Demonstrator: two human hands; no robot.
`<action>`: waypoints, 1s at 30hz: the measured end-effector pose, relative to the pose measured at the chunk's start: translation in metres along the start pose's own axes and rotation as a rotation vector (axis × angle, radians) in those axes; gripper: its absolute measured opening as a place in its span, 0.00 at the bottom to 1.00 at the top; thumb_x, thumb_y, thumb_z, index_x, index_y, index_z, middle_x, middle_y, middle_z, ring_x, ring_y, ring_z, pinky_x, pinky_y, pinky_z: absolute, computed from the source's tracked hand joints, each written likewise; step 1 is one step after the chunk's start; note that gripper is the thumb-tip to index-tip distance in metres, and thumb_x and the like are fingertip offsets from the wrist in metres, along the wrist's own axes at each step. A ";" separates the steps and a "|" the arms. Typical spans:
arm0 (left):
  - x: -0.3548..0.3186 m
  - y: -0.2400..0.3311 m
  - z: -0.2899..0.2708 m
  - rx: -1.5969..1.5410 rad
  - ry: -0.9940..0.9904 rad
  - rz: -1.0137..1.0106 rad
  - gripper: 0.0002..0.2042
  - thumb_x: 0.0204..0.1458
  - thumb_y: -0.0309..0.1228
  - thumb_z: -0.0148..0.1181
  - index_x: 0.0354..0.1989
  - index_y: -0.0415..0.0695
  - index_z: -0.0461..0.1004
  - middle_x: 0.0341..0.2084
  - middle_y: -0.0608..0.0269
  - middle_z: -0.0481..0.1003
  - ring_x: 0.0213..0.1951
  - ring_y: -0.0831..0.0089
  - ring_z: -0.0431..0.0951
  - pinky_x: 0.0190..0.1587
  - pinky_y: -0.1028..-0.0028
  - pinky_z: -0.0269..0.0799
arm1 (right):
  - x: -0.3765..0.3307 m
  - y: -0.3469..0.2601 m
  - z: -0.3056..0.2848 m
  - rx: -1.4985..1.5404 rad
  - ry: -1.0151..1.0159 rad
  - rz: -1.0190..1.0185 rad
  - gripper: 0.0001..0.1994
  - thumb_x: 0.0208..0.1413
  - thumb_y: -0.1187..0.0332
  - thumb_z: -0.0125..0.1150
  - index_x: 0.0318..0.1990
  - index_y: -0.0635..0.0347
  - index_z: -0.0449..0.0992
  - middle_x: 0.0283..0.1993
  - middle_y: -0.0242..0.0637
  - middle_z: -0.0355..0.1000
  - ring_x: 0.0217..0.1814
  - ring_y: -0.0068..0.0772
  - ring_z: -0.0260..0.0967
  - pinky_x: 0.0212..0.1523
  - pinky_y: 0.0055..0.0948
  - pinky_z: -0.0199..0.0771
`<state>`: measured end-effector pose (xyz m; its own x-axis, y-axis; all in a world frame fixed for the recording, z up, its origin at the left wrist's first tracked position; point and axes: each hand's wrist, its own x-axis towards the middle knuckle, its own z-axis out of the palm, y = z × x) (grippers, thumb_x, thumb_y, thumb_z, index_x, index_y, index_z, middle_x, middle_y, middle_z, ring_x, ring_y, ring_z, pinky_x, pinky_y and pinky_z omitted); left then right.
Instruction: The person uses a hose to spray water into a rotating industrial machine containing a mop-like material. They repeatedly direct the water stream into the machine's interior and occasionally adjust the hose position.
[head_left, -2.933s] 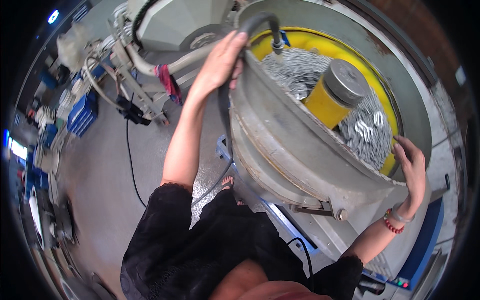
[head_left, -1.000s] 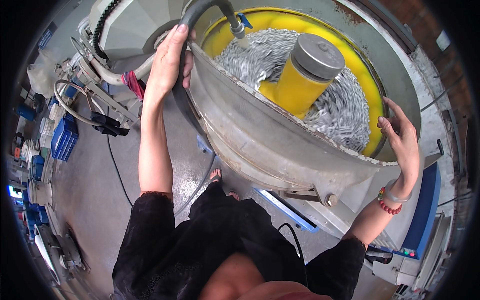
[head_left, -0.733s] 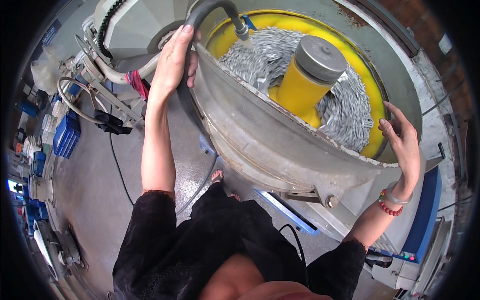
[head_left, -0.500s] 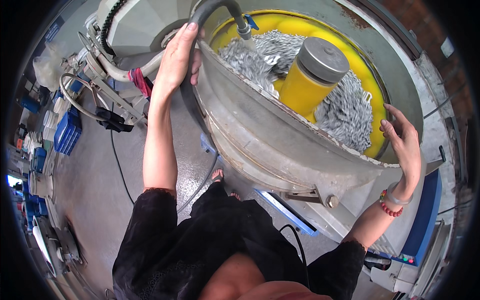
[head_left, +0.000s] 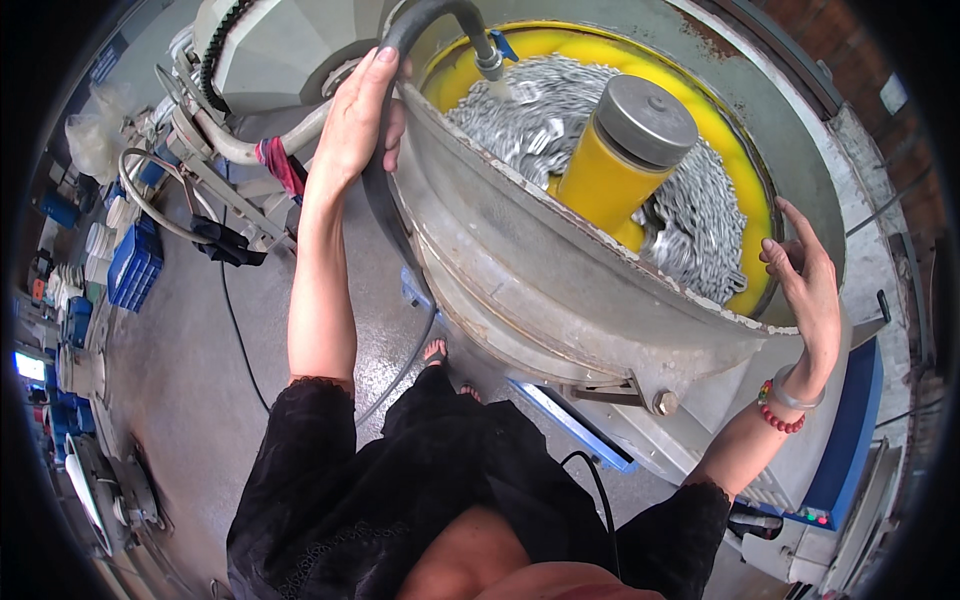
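Observation:
A large round grey tub (head_left: 560, 280) with a yellow lining (head_left: 560, 42) stands before me. Many small silvery metal pieces (head_left: 700, 220) lie inside around a yellow centre post (head_left: 610, 185) with a grey metal cap (head_left: 647, 120); some are blurred. My left hand (head_left: 350, 125) is around a thick dark hose (head_left: 375, 190) at the tub's left rim, with fingers on both sides of it. The hose arches over the rim to a metal nozzle (head_left: 489, 66) with a blue lever (head_left: 503, 45), pointing down at the pieces. My right hand (head_left: 812, 285) is at the right rim, its fingers apart, holding nothing.
A bent pipe (head_left: 235, 148) with a red cloth (head_left: 281, 168) tied on it stands to the left. Farther left is a blue crate (head_left: 137, 262). Cables run over the floor (head_left: 200, 350). A bracket with a bolt (head_left: 664, 402) juts from the tub's near side.
The metal pieces have shifted around the post, and their pattern in the tub differs. My hands, the hose and the nozzle are almost where they were.

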<state>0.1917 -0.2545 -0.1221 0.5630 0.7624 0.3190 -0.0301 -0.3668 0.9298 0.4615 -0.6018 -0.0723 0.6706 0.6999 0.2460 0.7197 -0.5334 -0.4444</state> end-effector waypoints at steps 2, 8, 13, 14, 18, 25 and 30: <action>0.004 0.003 0.003 -0.030 -0.017 0.011 0.24 0.63 0.55 0.39 0.46 0.45 0.67 0.08 0.68 0.59 0.07 0.78 0.57 0.13 0.79 0.55 | -0.007 -0.002 -0.008 -0.016 0.022 0.010 0.27 0.56 0.63 0.63 0.63 0.56 0.67 0.27 0.41 0.75 0.29 0.25 0.67 0.37 0.29 0.69; 0.003 -0.003 0.000 -0.053 -0.012 0.002 0.25 0.63 0.55 0.38 0.45 0.43 0.67 0.07 0.66 0.60 0.06 0.76 0.59 0.13 0.78 0.58 | 0.002 0.000 -0.002 -0.023 0.006 0.016 0.27 0.56 0.63 0.63 0.63 0.57 0.67 0.26 0.41 0.75 0.29 0.27 0.68 0.38 0.30 0.70; 0.003 -0.001 0.002 -0.040 -0.009 -0.003 0.25 0.62 0.56 0.38 0.45 0.44 0.67 0.07 0.66 0.59 0.06 0.76 0.59 0.13 0.78 0.57 | -0.001 -0.004 -0.002 0.008 0.026 0.040 0.27 0.56 0.62 0.63 0.63 0.57 0.67 0.27 0.42 0.75 0.30 0.28 0.69 0.39 0.30 0.70; 0.003 -0.001 0.002 -0.042 -0.012 -0.004 0.25 0.62 0.56 0.38 0.45 0.44 0.67 0.07 0.66 0.59 0.06 0.76 0.59 0.13 0.78 0.57 | -0.001 -0.003 -0.002 0.004 0.030 0.031 0.27 0.56 0.62 0.63 0.63 0.57 0.67 0.27 0.42 0.75 0.30 0.28 0.69 0.39 0.30 0.70; 0.002 0.000 0.002 -0.046 -0.016 0.000 0.25 0.62 0.57 0.38 0.46 0.44 0.66 0.07 0.67 0.59 0.06 0.77 0.59 0.12 0.78 0.57 | -0.001 -0.001 -0.001 -0.004 0.027 0.018 0.27 0.56 0.62 0.63 0.63 0.56 0.67 0.27 0.41 0.75 0.30 0.27 0.69 0.39 0.31 0.70; 0.003 -0.001 0.001 -0.041 -0.026 0.010 0.25 0.63 0.56 0.37 0.46 0.45 0.66 0.08 0.67 0.58 0.06 0.77 0.59 0.12 0.78 0.57 | -0.001 0.004 -0.001 0.013 0.021 0.006 0.26 0.57 0.63 0.63 0.63 0.55 0.68 0.27 0.40 0.75 0.30 0.25 0.67 0.38 0.30 0.69; 0.004 -0.003 -0.001 -0.039 -0.026 0.008 0.25 0.63 0.56 0.37 0.46 0.44 0.66 0.08 0.67 0.59 0.06 0.77 0.58 0.12 0.78 0.57 | 0.000 0.001 0.000 0.002 0.018 0.016 0.25 0.57 0.63 0.62 0.63 0.54 0.68 0.27 0.40 0.74 0.29 0.25 0.66 0.37 0.30 0.69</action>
<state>0.1932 -0.2504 -0.1237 0.5840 0.7450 0.3223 -0.0667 -0.3517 0.9337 0.4620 -0.6028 -0.0725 0.6851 0.6826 0.2543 0.7085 -0.5435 -0.4501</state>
